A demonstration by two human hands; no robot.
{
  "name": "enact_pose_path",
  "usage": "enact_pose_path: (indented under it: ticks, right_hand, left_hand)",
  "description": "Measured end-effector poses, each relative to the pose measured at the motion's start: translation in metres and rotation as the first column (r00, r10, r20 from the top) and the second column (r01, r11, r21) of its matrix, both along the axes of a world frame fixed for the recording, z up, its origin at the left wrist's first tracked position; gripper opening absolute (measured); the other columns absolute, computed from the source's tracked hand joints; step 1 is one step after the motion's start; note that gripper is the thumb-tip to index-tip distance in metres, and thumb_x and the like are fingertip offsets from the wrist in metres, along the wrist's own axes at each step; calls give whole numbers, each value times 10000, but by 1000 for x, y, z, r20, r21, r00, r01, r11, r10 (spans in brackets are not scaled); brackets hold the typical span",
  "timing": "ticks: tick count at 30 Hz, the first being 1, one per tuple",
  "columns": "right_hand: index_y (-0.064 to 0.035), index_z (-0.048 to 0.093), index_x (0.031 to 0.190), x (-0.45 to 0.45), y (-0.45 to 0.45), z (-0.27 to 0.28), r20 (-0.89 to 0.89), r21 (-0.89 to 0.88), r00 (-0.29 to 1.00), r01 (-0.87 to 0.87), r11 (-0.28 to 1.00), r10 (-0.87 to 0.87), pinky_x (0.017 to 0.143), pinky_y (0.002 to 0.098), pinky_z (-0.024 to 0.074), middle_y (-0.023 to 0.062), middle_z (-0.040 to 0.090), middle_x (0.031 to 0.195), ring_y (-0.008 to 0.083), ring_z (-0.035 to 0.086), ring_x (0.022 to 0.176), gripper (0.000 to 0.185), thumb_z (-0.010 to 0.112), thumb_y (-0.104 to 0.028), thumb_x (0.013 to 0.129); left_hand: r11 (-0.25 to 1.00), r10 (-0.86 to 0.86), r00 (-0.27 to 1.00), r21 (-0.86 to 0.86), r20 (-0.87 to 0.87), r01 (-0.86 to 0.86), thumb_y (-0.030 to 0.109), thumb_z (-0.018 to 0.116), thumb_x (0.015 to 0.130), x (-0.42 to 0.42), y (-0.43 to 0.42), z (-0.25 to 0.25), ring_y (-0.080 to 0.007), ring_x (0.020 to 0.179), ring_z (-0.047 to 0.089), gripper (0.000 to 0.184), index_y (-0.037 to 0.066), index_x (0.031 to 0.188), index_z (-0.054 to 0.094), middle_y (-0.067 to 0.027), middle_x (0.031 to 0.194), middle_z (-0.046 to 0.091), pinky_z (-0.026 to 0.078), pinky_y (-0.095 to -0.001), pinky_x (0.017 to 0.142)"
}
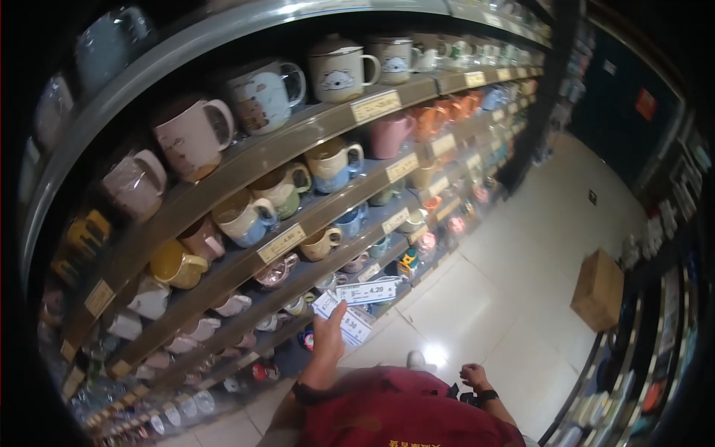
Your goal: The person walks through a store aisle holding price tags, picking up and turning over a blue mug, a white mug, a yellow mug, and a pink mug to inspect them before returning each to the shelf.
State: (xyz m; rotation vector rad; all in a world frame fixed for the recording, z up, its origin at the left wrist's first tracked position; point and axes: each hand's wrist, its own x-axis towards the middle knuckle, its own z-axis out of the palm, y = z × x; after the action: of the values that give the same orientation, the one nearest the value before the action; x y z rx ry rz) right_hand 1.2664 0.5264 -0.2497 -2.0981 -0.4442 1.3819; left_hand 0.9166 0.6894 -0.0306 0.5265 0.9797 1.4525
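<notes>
My left hand (328, 339) holds several white price labels (365, 292) fanned out, with its thumb on top of them; 4.20 is printed on the upper one. The labels are in front of the lower shelves of mugs. My right hand (474, 375) is low beside the red garment (410, 410), its fingers curled, and whether anything is in them is too small to make out. Nearest above the labels are a cream mug (320, 244) and a wrapped pinkish mug (275, 271) on their shelves.
Tilted shelves carry mugs, such as a pink one (389, 135), with price tags (375, 106) along their edges. A cardboard box (598, 290) stands on the tiled floor (514, 246) at the right, beside another shelf unit (640, 372). A dark door is at the upper right.
</notes>
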Motion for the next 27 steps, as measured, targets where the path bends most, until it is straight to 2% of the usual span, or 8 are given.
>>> enact_pose_path:
  ticks: [3, 9, 15, 17, 19, 23, 26, 27]
  right_hand:
    - [-49, 547, 910, 28, 92, -34, 94, 191, 934, -357, 914, 345, 551, 292, 464, 54, 585, 767, 150, 568, 679, 159, 500, -141, 789]
    - [-26, 526, 955, -23, 256, 64, 111, 331, 747, -649, 684, 655, 583, 262, 467, 69, 585, 826, 141, 562, 706, 198, 509, -167, 816]
    - [-48, 538, 930, -77, 329, 64, 183, 360, 477, -846, 393, 860, 608, 251, 450, 41, 577, 813, 116, 541, 708, 155, 488, -126, 806]
    - [-15, 549, 934, -91, 355, 36, 342, 419, 383, -880, 226, 858, 660, 302, 462, 128, 609, 788, 206, 594, 725, 249, 538, -200, 768]
    - [-18, 550, 930, -106, 381, 45, 404, 501, 484, -827, 255, 776, 698, 346, 453, 147, 607, 807, 274, 590, 743, 241, 542, -182, 754]
    - [-25, 501, 1015, -145, 418, 149, 720, 633, 612, -773, 54, 327, 733, 403, 441, 200, 539, 977, 347, 548, 844, 313, 541, -156, 734]
    - [-22, 470, 1040, -166, 445, 182, 778, 610, 590, -792, -33, 216, 732, 415, 444, 225, 500, 1012, 376, 527, 871, 336, 530, -145, 732]
    - [-26, 462, 1042, -172, 455, 184, 850, 437, 429, -898, 43, 306, 732, 424, 444, 223, 501, 1004, 383, 525, 859, 333, 521, -139, 735]
  left_hand:
    - [988, 155, 988, -22, 10, -155, 7, 526, 787, -16, -7, -2, -128, 813, 543, 251, -1, 1033, 474, -70, 929, 557, 440, -250, 711]
    - [844, 533, 845, 37, 47, -534, 11, 520, 787, -29, -44, 1, -164, 870, 535, 334, -1, 1107, 424, -91, 999, 526, 441, -274, 740]
    - [643, 766, 641, 72, -45, -763, 48, 462, 819, -9, -71, 4, -212, 827, 566, 263, -25, 1070, 431, -123, 958, 545, 478, -309, 697]
    - [694, 719, 693, 36, -53, -719, 35, 463, 818, 2, -79, 14, -198, 862, 552, 279, -30, 1085, 415, -120, 975, 538, 460, -298, 738]
    - [664, 747, 660, 47, -80, -746, 38, 459, 821, 13, -79, 21, -200, 824, 563, 261, -41, 1068, 426, -129, 943, 549, 469, -298, 708]
    - [620, 782, 609, 70, -134, -781, 49, 460, 824, 20, -85, 18, -188, 817, 559, 241, -39, 1047, 434, -125, 948, 543, 463, -293, 704]
    - [601, 793, 585, 59, -170, -797, 55, 465, 822, 18, -92, 23, -185, 807, 557, 252, -40, 1051, 423, -123, 945, 539, 463, -289, 695]
    - [580, 806, 564, 55, -180, -813, 60, 468, 820, 18, -93, 26, -185, 803, 557, 261, -41, 1056, 416, -123, 943, 538, 464, -287, 685]
